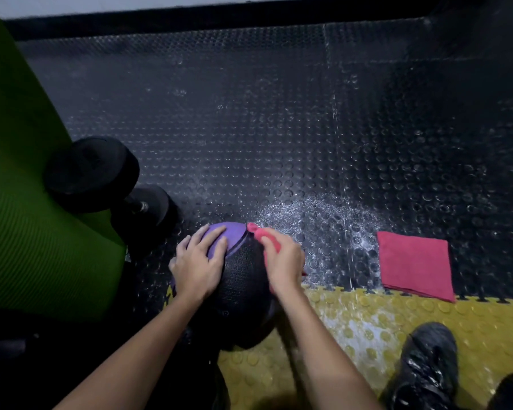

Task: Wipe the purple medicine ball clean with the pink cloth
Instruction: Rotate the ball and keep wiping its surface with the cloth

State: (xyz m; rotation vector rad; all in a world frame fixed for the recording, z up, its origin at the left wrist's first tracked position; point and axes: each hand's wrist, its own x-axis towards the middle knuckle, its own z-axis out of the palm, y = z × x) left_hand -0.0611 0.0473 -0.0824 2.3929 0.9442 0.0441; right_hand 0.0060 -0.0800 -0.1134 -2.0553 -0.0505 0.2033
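Mid-wipe, we judge. The purple medicine ball (243,278) sits on the black studded floor (278,128) at its near edge, where the yellow tiles (352,321) begin, with the dumbbell (101,179) just beside it on the left. The left hand (197,261) lies flat on the purple panel, fingers straight and spread, steadying. The right hand (283,261) is curled round the bunched pink cloth (264,233), pressing it to the ball's upper right side. The hands are apart, one on each side, with both forearms reaching in from the near edge. Next, we think: drag the cloth across the black panel, then roll the ball with the left hand to reach unwiped faces. A folded spare cloth (415,266) lies well apart to the right.
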